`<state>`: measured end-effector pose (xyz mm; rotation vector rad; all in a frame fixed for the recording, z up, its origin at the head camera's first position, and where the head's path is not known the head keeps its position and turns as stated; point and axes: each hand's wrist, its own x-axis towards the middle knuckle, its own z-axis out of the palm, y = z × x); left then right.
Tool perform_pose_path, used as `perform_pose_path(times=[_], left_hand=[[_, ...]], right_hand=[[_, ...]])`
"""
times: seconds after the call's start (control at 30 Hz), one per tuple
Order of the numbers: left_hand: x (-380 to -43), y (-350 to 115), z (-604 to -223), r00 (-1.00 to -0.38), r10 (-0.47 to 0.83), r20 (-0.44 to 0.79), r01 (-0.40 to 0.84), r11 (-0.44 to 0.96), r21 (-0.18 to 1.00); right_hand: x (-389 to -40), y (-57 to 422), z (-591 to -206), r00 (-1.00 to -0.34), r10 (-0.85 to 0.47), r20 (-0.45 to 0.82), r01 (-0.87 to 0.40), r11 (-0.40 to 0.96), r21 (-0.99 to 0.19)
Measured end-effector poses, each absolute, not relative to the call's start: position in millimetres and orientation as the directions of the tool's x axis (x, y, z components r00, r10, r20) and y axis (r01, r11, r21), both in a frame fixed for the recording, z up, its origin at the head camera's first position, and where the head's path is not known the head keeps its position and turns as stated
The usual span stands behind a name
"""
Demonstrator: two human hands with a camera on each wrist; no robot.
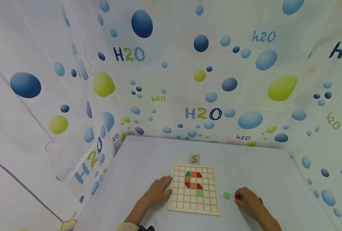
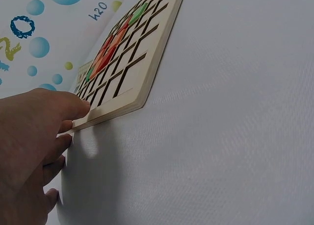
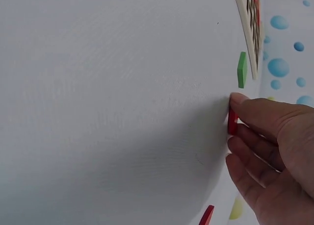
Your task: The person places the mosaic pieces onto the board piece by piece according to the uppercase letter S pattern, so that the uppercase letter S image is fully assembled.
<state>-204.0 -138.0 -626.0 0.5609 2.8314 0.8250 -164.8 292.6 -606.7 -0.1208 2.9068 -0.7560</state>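
A wooden grid board [image 1: 192, 207] lies on the table, with green, orange and red tiles set in a curved figure and a light green tile [image 1: 199, 192] at its lower end. My left hand [image 1: 158, 190] rests at the board's left edge with fingers loosely extended. In the left wrist view, the thumb [image 2: 73, 106] touches the board's rim. To the right of the board, my right hand [image 1: 250, 202] pinches a red tile [image 3: 232, 118] between thumb and fingers, at the table surface. A loose green tile [image 1: 226, 195] lies between board and right hand.
A small pattern card [image 1: 194, 158] showing a figure like a 5 lies just beyond the board. Another red tile [image 3: 207, 216] lies by the right hand, partly hidden in the head view. Printed curtains [image 1: 171, 80] surround the white table [image 1: 147, 154].
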Motion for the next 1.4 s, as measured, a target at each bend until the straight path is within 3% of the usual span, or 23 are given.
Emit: perform_pose_path(times=[0.37,0.6,0.87,1.03,1.4], left_hand=[[-203,-136,-619,-0.917,0.398,-0.017,0.325,0.773,0.545],[-204,-136,-619,-0.916,0.402,-0.010,0.334,0.774,0.537],[-203,-137,-619,-0.915,0.403,-0.012,0.331,0.770,0.546],[-201,-137,-618,-0.916,0.402,-0.012,0.330,0.768,0.549],[-201,-136,-618,-0.919,0.394,-0.014,0.323,0.772,0.547]], right_hand=[[-166,287,-602,-0.995,-0.094,-0.023,-0.072,0.883,-0.463],[-173,256,-598,-0.996,-0.091,0.023,-0.090,0.861,-0.501],[-169,197,-597,-0.982,-0.187,0.002,-0.158,0.822,-0.547],[-161,170,-602,-0.952,-0.299,0.067,-0.286,0.788,-0.545],[-155,162,-619,-0.916,-0.380,0.129,-0.393,0.781,-0.486]])
